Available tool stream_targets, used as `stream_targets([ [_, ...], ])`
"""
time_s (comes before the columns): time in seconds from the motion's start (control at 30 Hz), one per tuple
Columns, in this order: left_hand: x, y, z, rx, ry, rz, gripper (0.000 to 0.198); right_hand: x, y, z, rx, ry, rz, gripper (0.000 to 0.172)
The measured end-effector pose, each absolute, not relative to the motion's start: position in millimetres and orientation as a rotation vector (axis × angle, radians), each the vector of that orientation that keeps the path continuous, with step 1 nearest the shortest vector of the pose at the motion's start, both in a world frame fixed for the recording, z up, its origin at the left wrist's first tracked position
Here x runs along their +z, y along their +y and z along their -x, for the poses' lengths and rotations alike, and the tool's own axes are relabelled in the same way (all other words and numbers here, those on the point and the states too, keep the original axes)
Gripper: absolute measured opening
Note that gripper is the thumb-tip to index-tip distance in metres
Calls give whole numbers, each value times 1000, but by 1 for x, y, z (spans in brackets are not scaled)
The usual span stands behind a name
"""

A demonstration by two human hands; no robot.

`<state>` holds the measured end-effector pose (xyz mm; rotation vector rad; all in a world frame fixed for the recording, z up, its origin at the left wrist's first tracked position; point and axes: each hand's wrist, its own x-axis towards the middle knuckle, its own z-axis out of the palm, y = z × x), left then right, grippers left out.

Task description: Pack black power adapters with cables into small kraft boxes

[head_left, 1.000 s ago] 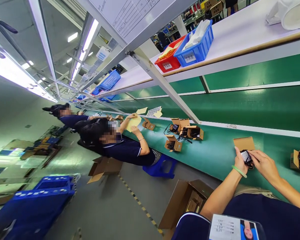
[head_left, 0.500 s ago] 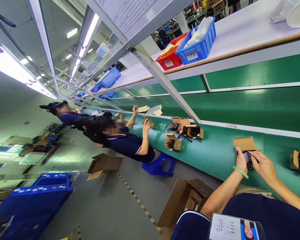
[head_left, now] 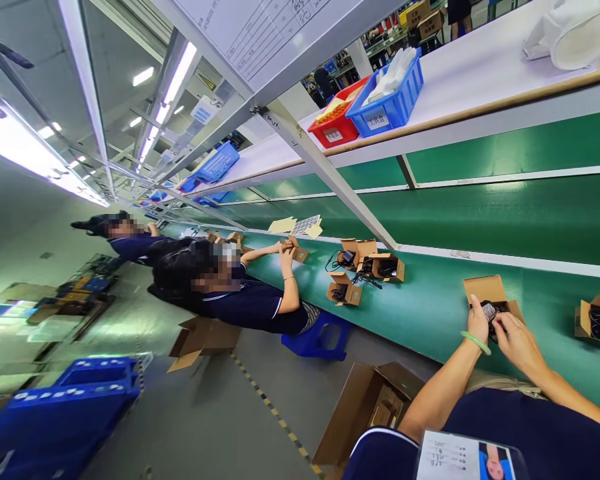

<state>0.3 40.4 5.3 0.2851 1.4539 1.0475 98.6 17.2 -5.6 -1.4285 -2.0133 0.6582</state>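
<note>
- Currently both hands grip the black adapter: left hand at 9 o'clock, right hand at 4.
- Best seat it squarely into the open carton, cord tucked.

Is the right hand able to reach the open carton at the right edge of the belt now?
Probably yes: the right hand would first have to let go of the black adapter, but bare green belt lies before the open carton.

hands gripping black adapter, open carton
</note>
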Motion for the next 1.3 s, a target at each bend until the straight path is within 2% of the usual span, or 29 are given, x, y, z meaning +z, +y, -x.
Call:
stream_targets([
  [0.3,2,35,-6,1008,1497,-587,72,-2,36,-117,456,-2187,1440,27],
  [0.63,-13,32,-4,830,1505,-692,87,4,48,-124,516,-2327,1438,19],
  [0.77,-14,33,-4,772,1472,-768,84,10,56,-128,545,-2392,1380,19],
  [0.93,-4,48,1,970,1565,-613,84,10,37,-119,584,-2325,1272,18],
  [1.03,0,54,6,955,1481,-590,85,7,27,-116,618,-2171,1349,18],
  [1.13,1,50,6,889,1519,-718,82,6,32,-121,541,-2158,1434,24],
  [1.3,9,42,1,831,1526,-938,81,7,52,-133,386,-2424,1352,19],
])
